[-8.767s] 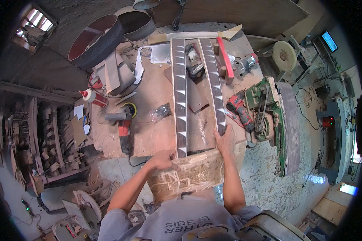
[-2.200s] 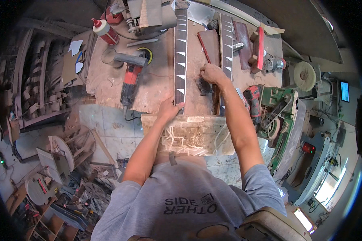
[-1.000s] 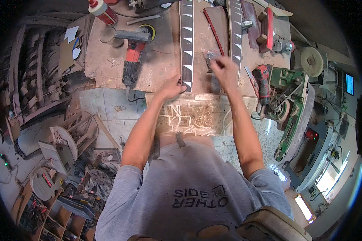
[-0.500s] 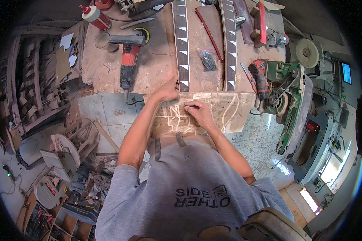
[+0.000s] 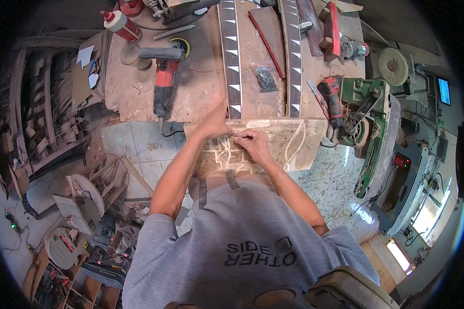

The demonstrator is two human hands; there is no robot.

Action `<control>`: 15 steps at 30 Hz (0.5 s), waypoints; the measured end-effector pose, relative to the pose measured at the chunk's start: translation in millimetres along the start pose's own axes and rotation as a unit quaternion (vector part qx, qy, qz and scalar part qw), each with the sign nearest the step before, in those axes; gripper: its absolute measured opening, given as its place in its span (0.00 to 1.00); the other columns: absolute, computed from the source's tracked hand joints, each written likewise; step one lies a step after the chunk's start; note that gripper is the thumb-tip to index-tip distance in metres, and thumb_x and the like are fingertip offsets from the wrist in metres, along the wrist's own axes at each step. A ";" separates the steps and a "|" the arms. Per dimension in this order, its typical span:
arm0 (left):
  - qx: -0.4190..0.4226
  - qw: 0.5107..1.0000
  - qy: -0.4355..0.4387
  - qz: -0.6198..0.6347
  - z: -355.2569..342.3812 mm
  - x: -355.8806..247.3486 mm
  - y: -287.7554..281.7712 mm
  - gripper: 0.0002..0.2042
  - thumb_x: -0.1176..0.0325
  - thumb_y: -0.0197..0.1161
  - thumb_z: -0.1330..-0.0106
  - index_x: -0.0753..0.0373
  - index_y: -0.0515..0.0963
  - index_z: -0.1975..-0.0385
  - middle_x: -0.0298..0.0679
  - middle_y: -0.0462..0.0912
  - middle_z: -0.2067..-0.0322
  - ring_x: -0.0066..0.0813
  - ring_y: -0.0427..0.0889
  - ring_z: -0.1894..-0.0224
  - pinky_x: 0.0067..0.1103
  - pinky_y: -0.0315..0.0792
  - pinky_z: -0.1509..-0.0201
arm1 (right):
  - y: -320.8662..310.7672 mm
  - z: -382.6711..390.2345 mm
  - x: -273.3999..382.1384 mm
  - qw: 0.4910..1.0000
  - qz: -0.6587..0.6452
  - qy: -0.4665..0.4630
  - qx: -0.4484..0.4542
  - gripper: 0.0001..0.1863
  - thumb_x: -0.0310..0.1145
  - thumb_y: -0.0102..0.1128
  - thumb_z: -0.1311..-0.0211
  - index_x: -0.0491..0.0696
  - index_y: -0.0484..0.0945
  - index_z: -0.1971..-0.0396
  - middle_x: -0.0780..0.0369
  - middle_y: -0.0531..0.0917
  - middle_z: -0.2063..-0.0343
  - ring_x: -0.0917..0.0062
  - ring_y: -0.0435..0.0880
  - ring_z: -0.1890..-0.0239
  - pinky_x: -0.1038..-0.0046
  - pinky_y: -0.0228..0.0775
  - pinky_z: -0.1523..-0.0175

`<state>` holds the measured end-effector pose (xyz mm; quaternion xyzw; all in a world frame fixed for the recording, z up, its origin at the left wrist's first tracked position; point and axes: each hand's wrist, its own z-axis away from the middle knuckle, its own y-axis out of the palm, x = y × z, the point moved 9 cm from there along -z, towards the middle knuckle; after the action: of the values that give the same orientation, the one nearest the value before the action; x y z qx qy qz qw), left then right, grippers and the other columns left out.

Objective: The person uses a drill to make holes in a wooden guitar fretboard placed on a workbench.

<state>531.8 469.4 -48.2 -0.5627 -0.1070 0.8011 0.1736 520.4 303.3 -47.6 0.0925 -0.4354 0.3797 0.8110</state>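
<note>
My left hand (image 5: 215,125) is at the bench's front edge, beside the near end of a long dark strip (image 5: 234,82) with white pointed inlays. Its fingers look bent inward, reaching toward my right fingertips; the hand itself partly hides them. My right hand (image 5: 256,146) is pinched closed over a wooden board (image 5: 307,147) bearing pale, maze-like lines and a pale curved loop. Whatever lies between the fingertips of either hand is too small or hidden to make out. The board juts from the bench toward my body.
On the bench (image 5: 123,98) lie a red and black power tool (image 5: 166,77), a glue bottle (image 5: 121,26), a glass jar (image 5: 134,55), a second inlaid strip (image 5: 294,67), a small clear bag (image 5: 265,78) and a red-black drill (image 5: 332,100). A green belt machine (image 5: 371,123) stands at right.
My left hand has come down off the strip's end toward the patterned board, closer to my right fingertips. My right hand has shifted slightly left, still pinched.
</note>
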 end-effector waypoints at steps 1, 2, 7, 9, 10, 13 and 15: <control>0.005 1.000 -0.004 0.009 -0.2 -0.1 1.5 0.53 0.75 0.75 0.57 0.65 0.53 0.25 0.57 0.76 0.41 0.50 0.77 0.42 0.34 0.71 0.35 | -0.7 -1.0 -2.0 1.000 -0.004 -0.004 -0.007 0.14 0.33 0.72 0.38 0.39 0.88 0.59 0.59 0.91 0.66 0.80 0.86 0.66 0.75 0.77 0.56; 0.010 1.000 -0.010 0.017 0.5 -6.5 -0.8 0.53 0.75 0.75 0.58 0.67 0.54 0.26 0.60 0.73 0.38 0.54 0.73 0.37 0.35 0.68 0.31 | 0.1 -1.9 -4.0 1.000 -0.008 -0.008 -0.013 0.13 0.33 0.72 0.38 0.39 0.88 0.59 0.59 0.91 0.66 0.79 0.86 0.65 0.75 0.77 0.56; -0.051 0.998 0.018 -0.018 -5.1 25.6 0.1 0.50 0.71 0.76 0.57 0.66 0.58 0.29 0.53 0.76 0.45 0.50 0.78 0.47 0.33 0.73 0.39 | 0.5 2.6 2.9 0.997 -0.004 -0.063 -0.045 0.13 0.32 0.73 0.40 0.39 0.88 0.61 0.58 0.91 0.66 0.77 0.87 0.64 0.74 0.77 0.53; -0.066 0.993 -0.010 -0.095 -6.6 30.9 -7.7 0.45 0.70 0.77 0.58 0.67 0.64 0.34 0.51 0.76 0.50 0.49 0.77 0.49 0.33 0.73 0.41 | -0.1 1.9 -2.9 0.998 -0.032 -0.028 -0.050 0.12 0.32 0.74 0.41 0.39 0.89 0.61 0.58 0.91 0.66 0.77 0.87 0.63 0.74 0.77 0.52; -0.046 0.997 -0.030 -0.061 -7.2 35.3 -5.5 0.43 0.69 0.77 0.58 0.67 0.65 0.36 0.50 0.75 0.52 0.49 0.77 0.50 0.33 0.73 0.41 | 0.3 0.6 -4.4 0.998 -0.032 -0.028 -0.048 0.12 0.32 0.74 0.41 0.39 0.89 0.61 0.58 0.91 0.65 0.77 0.87 0.63 0.74 0.77 0.52; -0.007 0.998 -0.065 0.008 -4.5 18.0 -9.6 0.40 0.69 0.77 0.58 0.68 0.68 0.40 0.48 0.75 0.55 0.48 0.77 0.52 0.32 0.73 0.43 | 0.0 -3.0 -10.2 0.998 -0.027 -0.037 -0.045 0.12 0.31 0.74 0.41 0.39 0.89 0.61 0.58 0.91 0.65 0.77 0.87 0.62 0.74 0.77 0.51; -0.015 0.998 -0.056 0.014 0.9 12.1 -8.6 0.41 0.70 0.77 0.58 0.68 0.68 0.39 0.49 0.75 0.53 0.47 0.77 0.51 0.32 0.74 0.43 | 0.7 -2.0 -7.6 0.997 -0.016 -0.056 -0.042 0.12 0.30 0.74 0.40 0.39 0.89 0.60 0.58 0.91 0.64 0.78 0.87 0.62 0.74 0.78 0.51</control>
<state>528.5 482.2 -55.2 -0.5206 -0.1207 0.8322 0.1479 518.7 300.6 -54.8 0.0863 -0.4943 0.3417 0.7946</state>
